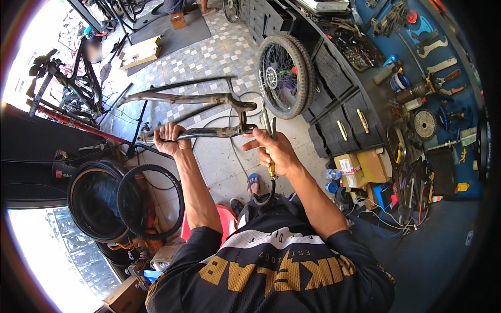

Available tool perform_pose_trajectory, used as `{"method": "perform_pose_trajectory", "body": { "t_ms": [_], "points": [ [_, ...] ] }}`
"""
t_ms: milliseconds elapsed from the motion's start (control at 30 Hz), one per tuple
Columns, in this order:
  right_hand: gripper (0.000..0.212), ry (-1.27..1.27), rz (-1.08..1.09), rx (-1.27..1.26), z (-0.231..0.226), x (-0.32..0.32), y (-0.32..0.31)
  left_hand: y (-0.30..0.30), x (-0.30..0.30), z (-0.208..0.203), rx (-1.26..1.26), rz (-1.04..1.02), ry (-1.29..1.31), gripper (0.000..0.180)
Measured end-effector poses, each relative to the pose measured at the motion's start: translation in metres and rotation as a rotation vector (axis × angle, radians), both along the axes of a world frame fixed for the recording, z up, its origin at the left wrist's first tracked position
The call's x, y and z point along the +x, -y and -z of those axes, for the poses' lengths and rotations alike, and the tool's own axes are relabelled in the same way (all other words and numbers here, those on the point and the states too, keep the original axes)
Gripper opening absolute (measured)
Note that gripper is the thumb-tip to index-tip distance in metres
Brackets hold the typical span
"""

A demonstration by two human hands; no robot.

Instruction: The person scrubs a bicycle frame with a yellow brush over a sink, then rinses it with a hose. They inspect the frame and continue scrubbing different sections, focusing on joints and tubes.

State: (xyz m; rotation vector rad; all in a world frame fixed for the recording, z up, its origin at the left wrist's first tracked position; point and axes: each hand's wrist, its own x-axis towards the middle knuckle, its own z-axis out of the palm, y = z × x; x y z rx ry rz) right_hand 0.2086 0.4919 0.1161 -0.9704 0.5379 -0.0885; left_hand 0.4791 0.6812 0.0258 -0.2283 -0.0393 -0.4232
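In a bike workshop, a left hand (171, 140) clamps a bicycle frame (201, 99) toward 10 o'clock, as the right hand (279, 152) wraps a hose-fed air gun (271, 170) near its end, with wheels (297, 78) standing at 1 o'clock.

Frame section (211, 132) front and centre, tyres (122, 203) lower left, wheels (301, 78) ahead to the right beside drawers (355, 128), tools (432, 48) farther right

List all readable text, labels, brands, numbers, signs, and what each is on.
I won't transcribe printed words or numbers; locations only:
Black shirt: large gold lettering, clear; smaller print above it.
Carton label, at right: print too small to read.
Red square marking, at left: pale lettering beside it, small.
Any other print: too small or blurred.
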Motion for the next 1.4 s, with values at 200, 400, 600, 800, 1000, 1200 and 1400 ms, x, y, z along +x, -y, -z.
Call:
{"method": "perform_pose_trajectory", "body": {
  "t_ms": [200,400,600,800,1000,1200,1400],
  "points": [
    [0.031,0.198,0.031,0.110,-0.015,-0.005,0.000,0.007,0.005,-0.047,-0.318,0.050,0.211,0.038],
    [0.020,0.325,0.001,-0.009,-0.035,-0.012,0.005,0.011,0.011,-0.077,-0.376,0.111,0.417,0.022],
    [0.021,0.340,-0.018,-0.040,-0.048,-0.018,0.005,0.014,0.008,-0.088,-0.264,0.111,0.388,0.035],
    [0.027,0.336,-0.004,-0.023,-0.050,-0.022,0.005,0.020,0.008,-0.091,-0.338,0.123,0.280,0.039],
    [0.031,0.355,-0.020,-0.024,-0.051,-0.023,0.005,0.023,0.005,-0.090,-0.353,0.135,0.230,0.041],
    [0.035,0.319,0.007,0.000,-0.051,-0.020,-0.003,0.027,0.001,-0.089,-0.350,0.103,0.335,0.016],
    [0.030,0.408,0.133,-0.199,-0.045,-0.012,-0.019,0.024,0.004,-0.088,-0.372,0.113,0.301,0.039]
  ]
}}
